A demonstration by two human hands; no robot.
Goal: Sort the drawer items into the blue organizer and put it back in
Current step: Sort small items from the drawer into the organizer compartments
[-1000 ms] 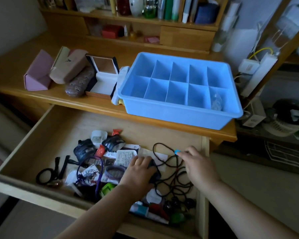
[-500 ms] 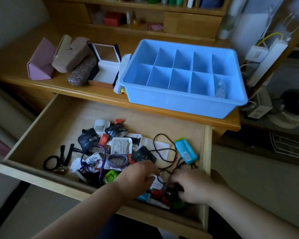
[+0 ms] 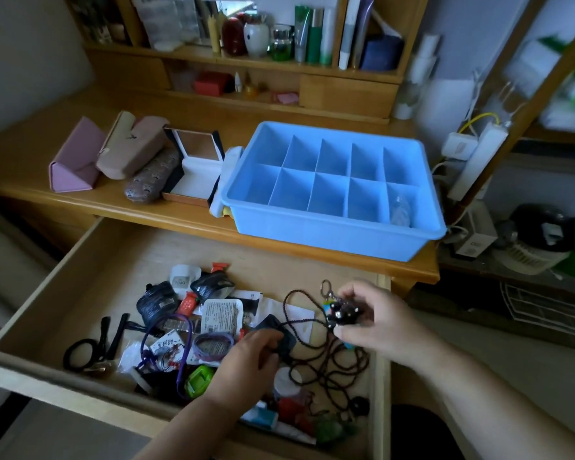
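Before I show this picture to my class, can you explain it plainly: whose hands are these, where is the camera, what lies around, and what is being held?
No machine here: a person works with bare hands, and a head-worn camera looks down at them. The right hand pinches a small black keychain charm, lifted above the open wooden drawer. The left hand reaches into the drawer's clutter, fingers curled on a dark item I cannot identify, beside a tangled dark cord. Black scissors lie at the drawer's left. On the desk above sits the blue organizer; its compartments look empty except for something clear in the near right one. Left of it lie glasses cases.
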